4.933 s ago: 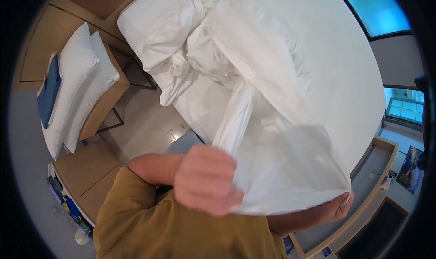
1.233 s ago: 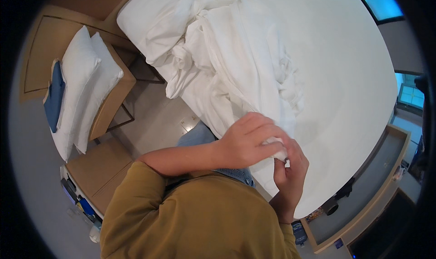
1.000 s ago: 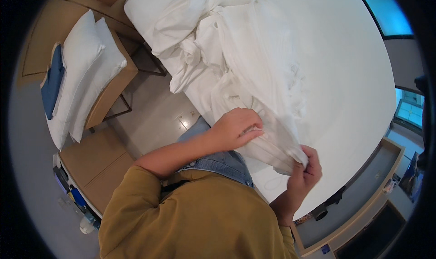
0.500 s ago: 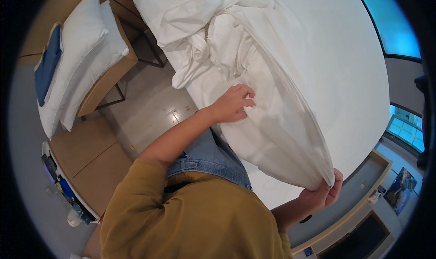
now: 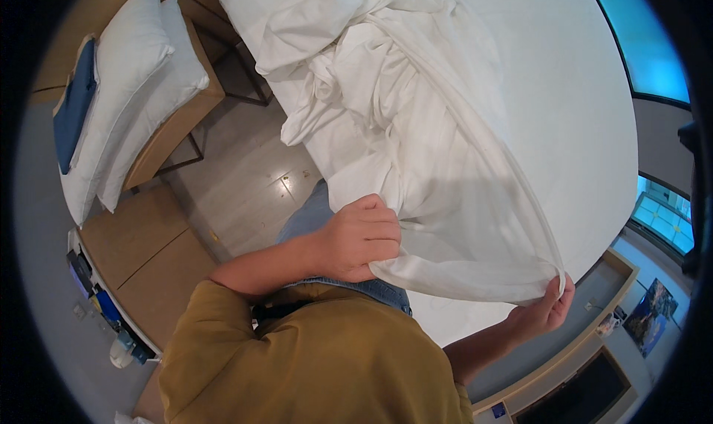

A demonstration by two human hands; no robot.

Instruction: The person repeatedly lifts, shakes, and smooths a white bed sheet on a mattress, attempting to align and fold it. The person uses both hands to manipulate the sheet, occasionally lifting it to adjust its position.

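A thin white duvet cover (image 5: 475,208) lies bunched over the bed, its near part drawn toward my body. My left hand (image 5: 362,238) is closed in a fist around a gathered part of the cloth, close in front of my waist. Farther right, my right hand (image 5: 548,309) pinches the cover's corner between thumb and fingers. Between both hands the near edge hangs in a slack curve, and a long fold runs from the right hand up to the heap. Underneath is the white bed (image 5: 572,127). The cloth hides the fingertips of my left hand.
White pillows (image 5: 134,75) and a blue cloth (image 5: 76,108) rest on a wooden bench (image 5: 174,119) at the left. Below it stands a brown cabinet (image 5: 141,253). Grey floor (image 5: 252,175) shows beside the bed. A wooden-edged desk (image 5: 598,324) curves along the right.
My left hand has moved down toward my body and closed on the cloth, pulling its edge along. My right hand has shifted slightly right with the corner. The near edge has swung closer.
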